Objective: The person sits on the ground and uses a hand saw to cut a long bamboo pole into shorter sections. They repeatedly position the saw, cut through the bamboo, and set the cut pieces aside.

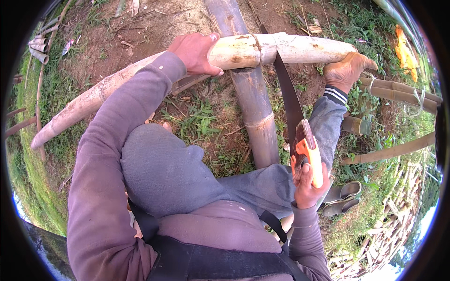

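Note:
A pale bamboo pole (241, 50) lies crosswise over a darker, thicker bamboo pole (253, 105) that runs away from me. My left hand (197, 52) is closed over the pale pole, its thumb on the near side. In my right hand (309, 189) is the orange handle of a handsaw (289, 96). The dark blade rests against the pale pole just right of a node, its tip showing beyond the far side. How deep the blade sits in the bamboo I cannot tell. My bare foot (345, 71) presses against the pole's right end.
Several bamboo lengths (398, 91) tied with string lie at the right. A pair of boots (342, 199) stands on the grass by my right arm, near a heap of split bamboo (391, 225). Cut bamboo tubes (40, 49) are at the far left, an orange cloth (405, 51) at the far right.

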A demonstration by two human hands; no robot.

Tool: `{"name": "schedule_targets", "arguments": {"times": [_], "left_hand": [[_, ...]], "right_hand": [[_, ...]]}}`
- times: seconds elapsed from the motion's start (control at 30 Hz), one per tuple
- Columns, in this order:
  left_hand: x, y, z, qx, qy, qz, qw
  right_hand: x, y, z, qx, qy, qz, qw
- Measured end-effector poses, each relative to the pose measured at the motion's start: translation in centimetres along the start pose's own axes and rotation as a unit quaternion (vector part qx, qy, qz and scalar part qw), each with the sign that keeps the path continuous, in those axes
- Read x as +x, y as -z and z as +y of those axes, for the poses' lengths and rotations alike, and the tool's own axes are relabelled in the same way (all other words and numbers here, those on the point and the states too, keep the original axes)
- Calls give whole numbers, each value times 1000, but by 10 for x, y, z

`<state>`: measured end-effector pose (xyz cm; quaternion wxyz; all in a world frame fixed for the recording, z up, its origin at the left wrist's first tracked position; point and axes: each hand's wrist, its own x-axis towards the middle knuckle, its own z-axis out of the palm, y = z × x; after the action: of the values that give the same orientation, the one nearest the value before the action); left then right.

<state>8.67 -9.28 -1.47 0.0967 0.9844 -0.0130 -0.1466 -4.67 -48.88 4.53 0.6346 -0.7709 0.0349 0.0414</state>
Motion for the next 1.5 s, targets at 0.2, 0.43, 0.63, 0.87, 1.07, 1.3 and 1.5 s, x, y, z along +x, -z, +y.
{"name": "schedule_targets", "arguments": {"times": [0.2,0.43,0.63,0.87,1.07,1.3,1.5], "left_hand": [[-2,-4,-1,-13,-12,23,1000],[2,-4,-7,-7,-3,16,1000],[-4,-11,-2,-15,-17,56,998],[8,-6,-4,-34,-21,39,998],[-6,-5,0,-6,-3,38,999],[-1,-3,-3,-24,-5,11,1000],[6,-8,-4,-10,-16,26,999]], "right_hand": [[124,-76,11,-76,49,-32,995],[11,1,6,-51,81,-9,995],[137,-81,12,-86,64,-39,993],[4,11,5,-30,43,-1,999],[146,-90,4,-54,28,-49,997],[-16,33,3,-32,23,-41,998],[144,-83,10,-56,40,-47,996]]}}
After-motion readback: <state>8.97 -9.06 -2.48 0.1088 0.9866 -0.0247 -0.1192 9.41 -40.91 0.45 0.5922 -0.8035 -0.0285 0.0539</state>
